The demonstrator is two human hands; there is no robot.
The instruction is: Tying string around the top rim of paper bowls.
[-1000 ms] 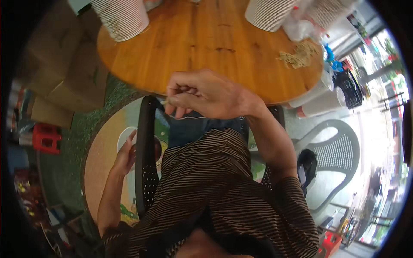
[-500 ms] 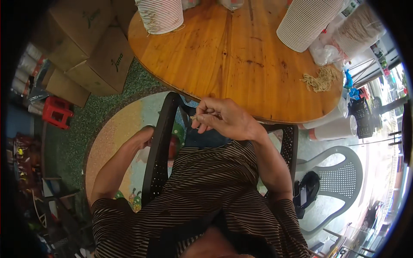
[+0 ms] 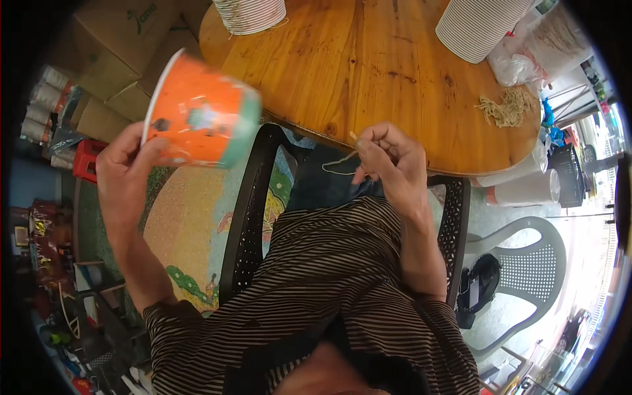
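Observation:
My left hand (image 3: 122,178) grips an orange paper bucket (image 3: 197,112) by its white rim. The bucket is tilted on its side, its green base toward the right, and a little smeared by motion; it is held up left of the table's near edge. Just in front of that edge, my right hand (image 3: 398,168) pinches a thin beige string (image 3: 338,160) between thumb and fingers. A short end pokes up above the fingertips and a loop hangs to the left. A tangled bundle of similar strings (image 3: 508,107) lies at the table's right side.
On the wooden table (image 3: 388,85) stand a ribbed white bucket stack (image 3: 253,14) at left and another (image 3: 480,29) at right, beside a plastic-wrapped stack (image 3: 556,46). Cardboard boxes (image 3: 108,52) and a red stool (image 3: 85,161) are at left. A grey chair (image 3: 526,270) stands right.
My left hand has risen from beside the chair's armrest and now holds the paper bucket. My right hand has shifted right, and the string's loop now shows.

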